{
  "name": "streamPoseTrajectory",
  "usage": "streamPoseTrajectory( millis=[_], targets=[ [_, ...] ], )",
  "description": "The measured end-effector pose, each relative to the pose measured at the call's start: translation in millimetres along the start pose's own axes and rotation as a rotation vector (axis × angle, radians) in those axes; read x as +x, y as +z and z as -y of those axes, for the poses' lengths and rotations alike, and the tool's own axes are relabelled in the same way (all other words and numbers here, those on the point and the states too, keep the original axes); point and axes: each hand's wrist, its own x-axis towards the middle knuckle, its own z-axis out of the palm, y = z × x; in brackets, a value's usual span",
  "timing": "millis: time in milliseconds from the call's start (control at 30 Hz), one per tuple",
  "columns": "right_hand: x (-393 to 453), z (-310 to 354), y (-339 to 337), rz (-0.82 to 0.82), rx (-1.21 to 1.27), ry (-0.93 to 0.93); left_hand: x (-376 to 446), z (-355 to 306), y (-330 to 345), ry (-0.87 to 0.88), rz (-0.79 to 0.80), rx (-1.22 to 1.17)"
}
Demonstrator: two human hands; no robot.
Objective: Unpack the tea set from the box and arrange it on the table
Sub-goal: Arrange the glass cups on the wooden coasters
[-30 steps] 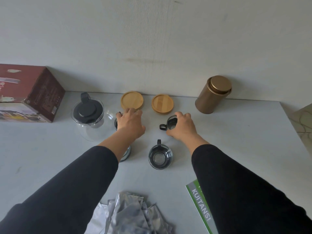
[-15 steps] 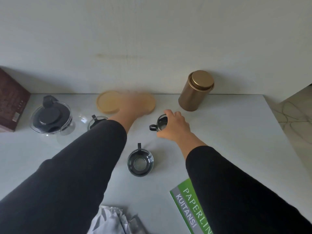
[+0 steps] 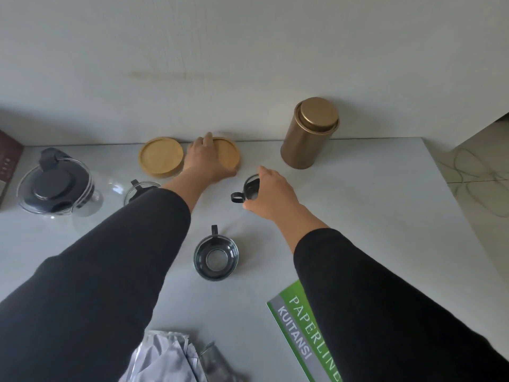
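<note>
1. Pale grey bench against a plain off-white wall; set mostly unpacked, arranging in progress.
2. Change in the last second: left hand left the cup at far left and moved back onto the right-hand bamboo coaster. It lies palm-down on it, fingers spread; can't tell whether it grips or only presses.
3. Right hand has stayed on the small glass cup, fingers curled over the rim from above, black handle pointing left. Cup looks tilted; lifted or not, can't tell.
4. Judgement: coaster and cup are being paired, probably cup onto coaster next.
5. Left coaster is free, touching or just beside the right one, both at the bench's back edge.
6. Second cup stands upright mid-bench, handle pointing away from the person. Third cup is half hidden by the left sleeve.
7. Glass teapot with black lid sits far left, dark red box at frame edge.
8. Bronze tin canister, lidded, stands back right, apart from the cups.
9. Clear glass, dark rims: slippery, fragile.
</note>
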Motion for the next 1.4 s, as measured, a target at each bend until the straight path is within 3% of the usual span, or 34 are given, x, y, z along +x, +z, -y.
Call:
streamPoseTrajectory(
  millis=[367,633,967,1267,1400],
  targets=[
    [-5,14,-8,0.029,-0.050,0.096,-74,19,-9,0.020,0.141,0.133],
    [-8,12,-4,-0.028,-0.050,0.160,-76,23,5,-0.056,0.146,0.100],
    [-8,8,-3,-0.015,-0.054,0.157,-79,15,23,-0.012,0.164,0.135],
    [-7,6,-7,-0.010,-0.054,0.175,-94,16,8,-0.077,0.165,-0.056],
    [-13,12,-15,-0.081,0.017,0.192,-126,18,-8,-0.068,0.165,-0.078]
  ],
)
